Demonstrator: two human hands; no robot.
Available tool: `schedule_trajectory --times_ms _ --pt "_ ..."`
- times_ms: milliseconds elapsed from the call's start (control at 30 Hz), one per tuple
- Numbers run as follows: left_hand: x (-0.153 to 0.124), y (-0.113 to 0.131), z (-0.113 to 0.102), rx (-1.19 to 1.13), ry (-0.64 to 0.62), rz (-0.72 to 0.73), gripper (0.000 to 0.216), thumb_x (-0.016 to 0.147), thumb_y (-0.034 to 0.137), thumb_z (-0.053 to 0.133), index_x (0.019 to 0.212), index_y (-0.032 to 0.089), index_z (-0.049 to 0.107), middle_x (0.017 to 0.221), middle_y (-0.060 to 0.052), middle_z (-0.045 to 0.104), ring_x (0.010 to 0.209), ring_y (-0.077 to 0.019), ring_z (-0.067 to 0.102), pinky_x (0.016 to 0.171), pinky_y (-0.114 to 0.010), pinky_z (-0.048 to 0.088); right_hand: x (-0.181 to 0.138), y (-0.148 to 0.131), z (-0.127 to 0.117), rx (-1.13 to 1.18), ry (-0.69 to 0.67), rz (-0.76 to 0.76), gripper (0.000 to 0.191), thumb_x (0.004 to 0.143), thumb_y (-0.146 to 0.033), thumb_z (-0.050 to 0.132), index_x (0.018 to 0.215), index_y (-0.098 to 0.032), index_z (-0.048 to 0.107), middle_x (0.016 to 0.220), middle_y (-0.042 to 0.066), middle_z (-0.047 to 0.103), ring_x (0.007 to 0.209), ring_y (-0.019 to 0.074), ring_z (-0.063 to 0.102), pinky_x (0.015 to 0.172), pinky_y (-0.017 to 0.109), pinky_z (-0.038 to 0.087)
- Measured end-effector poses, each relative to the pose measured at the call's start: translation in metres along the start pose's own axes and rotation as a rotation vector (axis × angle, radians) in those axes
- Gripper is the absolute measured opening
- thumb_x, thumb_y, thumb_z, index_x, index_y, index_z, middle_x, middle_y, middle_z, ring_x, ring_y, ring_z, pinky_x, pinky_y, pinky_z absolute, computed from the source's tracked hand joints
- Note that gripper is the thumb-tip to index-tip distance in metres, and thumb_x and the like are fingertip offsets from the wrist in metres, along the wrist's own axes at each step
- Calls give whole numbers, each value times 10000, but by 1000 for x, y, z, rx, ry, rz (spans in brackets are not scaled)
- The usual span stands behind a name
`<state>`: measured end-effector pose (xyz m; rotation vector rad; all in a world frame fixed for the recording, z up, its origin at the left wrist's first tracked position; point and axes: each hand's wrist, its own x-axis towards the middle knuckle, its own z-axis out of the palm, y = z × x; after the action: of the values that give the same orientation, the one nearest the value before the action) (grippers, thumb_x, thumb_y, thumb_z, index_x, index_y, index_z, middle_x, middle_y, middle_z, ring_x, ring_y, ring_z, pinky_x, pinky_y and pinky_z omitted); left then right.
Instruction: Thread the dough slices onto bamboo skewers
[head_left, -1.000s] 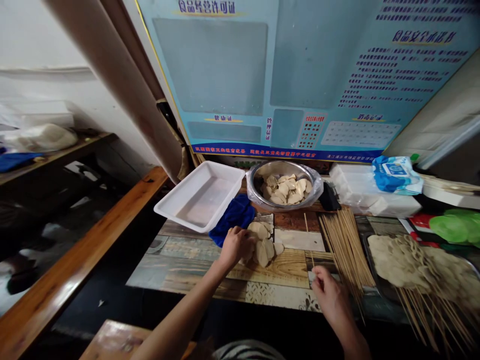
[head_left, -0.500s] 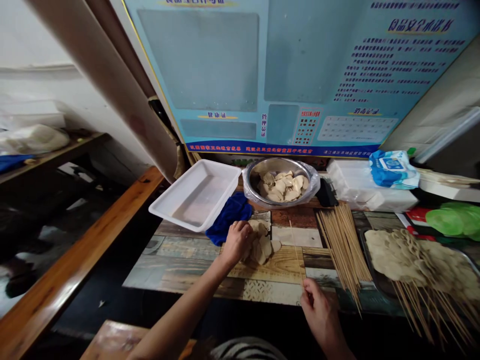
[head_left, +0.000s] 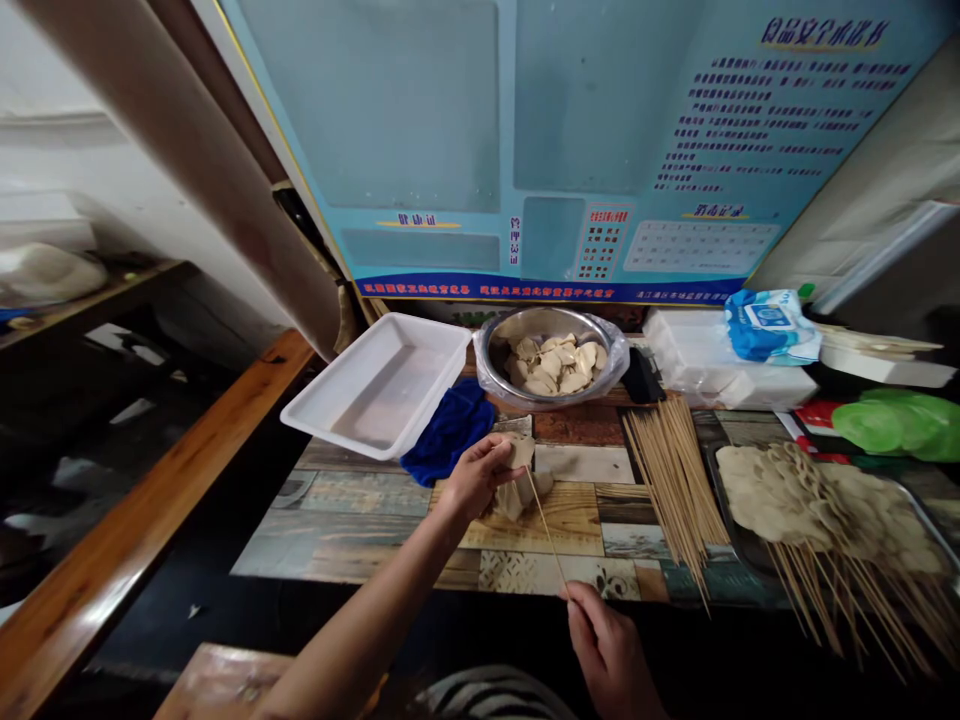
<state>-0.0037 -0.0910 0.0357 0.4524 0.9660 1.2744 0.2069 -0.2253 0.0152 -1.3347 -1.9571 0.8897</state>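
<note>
My left hand (head_left: 474, 477) pinches a pale flat food slice (head_left: 519, 451), lifted just above a small heap of the same slices (head_left: 516, 494) on the patterned table. My right hand (head_left: 606, 645), near the table's front edge, is closed on the lower end of a thin bamboo skewer (head_left: 546, 532). The skewer slants up and left, and its tip reaches the held slice.
A steel bowl (head_left: 553, 361) of more slices stands at the back, with an empty white tray (head_left: 379, 382) and a blue cloth (head_left: 448, 432) to its left. Loose skewers (head_left: 670, 476) lie right of centre. A metal tray (head_left: 829, 520) with finished skewers sits far right.
My right hand has drawn one skewer out of the loose bundle and carried it left towards my left hand. My left hand has lifted a slice off the heap.
</note>
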Motion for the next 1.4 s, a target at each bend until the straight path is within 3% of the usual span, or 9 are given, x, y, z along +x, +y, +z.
schedule_trajectory --times_ms 500,633,767,867,967,1100,1233,1333,1400 --pt "-5 -9 13 23 -5 123 320 623 321 769 837 145 608 750 4 619 678 -118 608 725 -320 544 -2 -1 -7 70 -11 16 222 926 -241 360 900 -215 579 753 25 677 682 150 668 627 206 510" --pt "-3 -6 10 -24 17 91 292 637 316 757 825 150 607 733 12 605 674 -106 597 745 -325 549 -2 2 -26 83 196 4 195 906 -281 450 863 -222 631 796 41 665 742 169 648 683 237 515" --pt "-4 -8 11 -61 21 59 276 638 294 758 820 151 606 723 24 588 666 -95 589 776 -346 550 2 10 -49 184 337 163 246 919 -352 436 915 -210 637 643 1 629 505 123 573 510 208 490" --pt "-7 -12 14 -88 23 44 270 622 265 772 797 148 601 692 43 559 634 -77 569 782 -355 554 10 12 -56 304 412 233 277 924 -387 428 875 -188 615 667 12 627 532 121 561 522 216 481" --pt "-10 -15 16 -88 23 28 259 615 254 776 775 144 604 657 54 541 583 -61 541 766 -355 563 21 9 -49 396 493 268 207 868 -394 544 916 -193 561 720 5 636 503 97 533 500 210 465" --pt "-12 -16 13 -78 32 34 221 629 248 763 764 147 618 660 61 542 575 -51 531 781 -356 565 32 7 -32 739 582 359 270 815 -401 625 940 -216 473 751 -8 641 466 79 527 404 175 396" --pt "-10 -17 10 -77 50 24 215 616 239 766 745 151 619 666 66 548 581 -55 541 801 -375 563 28 4 -13 946 694 451 320 799 -466 610 961 -214 498 772 -4 631 555 99 586 497 207 470" --pt "-9 -19 9 -73 45 22 227 613 243 768 760 156 619 675 70 558 571 -54 545 808 -379 560 8 -6 12 1027 581 518 372 744 -523 645 874 -190 542 671 1 631 531 113 598 487 222 481" --pt "-9 -18 10 -57 30 28 231 623 257 762 777 161 619 683 66 569 592 -64 566 805 -369 558 -9 -12 27 1078 387 592 428 699 -581 661 809 -182 551 543 -28 596 379 77 507 372 171 383"
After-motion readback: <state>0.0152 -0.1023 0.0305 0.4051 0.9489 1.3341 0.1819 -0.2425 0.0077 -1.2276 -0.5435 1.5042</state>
